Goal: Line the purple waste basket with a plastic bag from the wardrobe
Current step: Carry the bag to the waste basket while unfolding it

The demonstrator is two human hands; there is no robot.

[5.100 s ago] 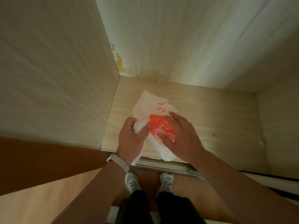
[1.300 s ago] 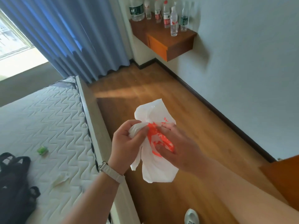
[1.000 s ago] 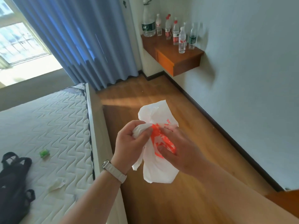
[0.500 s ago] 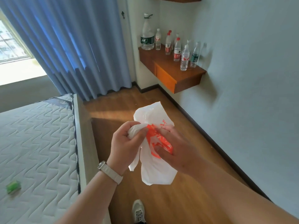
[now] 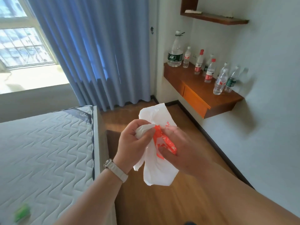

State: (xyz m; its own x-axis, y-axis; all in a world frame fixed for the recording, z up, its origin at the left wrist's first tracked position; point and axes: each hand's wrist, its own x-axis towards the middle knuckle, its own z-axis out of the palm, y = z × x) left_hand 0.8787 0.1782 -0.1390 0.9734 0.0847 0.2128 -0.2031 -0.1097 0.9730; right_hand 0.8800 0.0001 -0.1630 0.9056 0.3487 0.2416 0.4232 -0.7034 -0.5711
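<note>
A crumpled white plastic bag with orange print hangs in front of me above the wooden floor. My left hand grips a bunched white part of the bag in its fist. My right hand pinches the orange printed part between thumb and fingers. No purple waste basket and no wardrobe are in view.
A bare quilted mattress fills the left, with a small green item on it. Wooden floor runs ahead to blue curtains. A wall-mounted wooden shelf with several water bottles is at the right.
I have left the wardrobe and turned into the room. Both hands keep the same hold on the bag while the view lifts toward the curtains and shelf.
</note>
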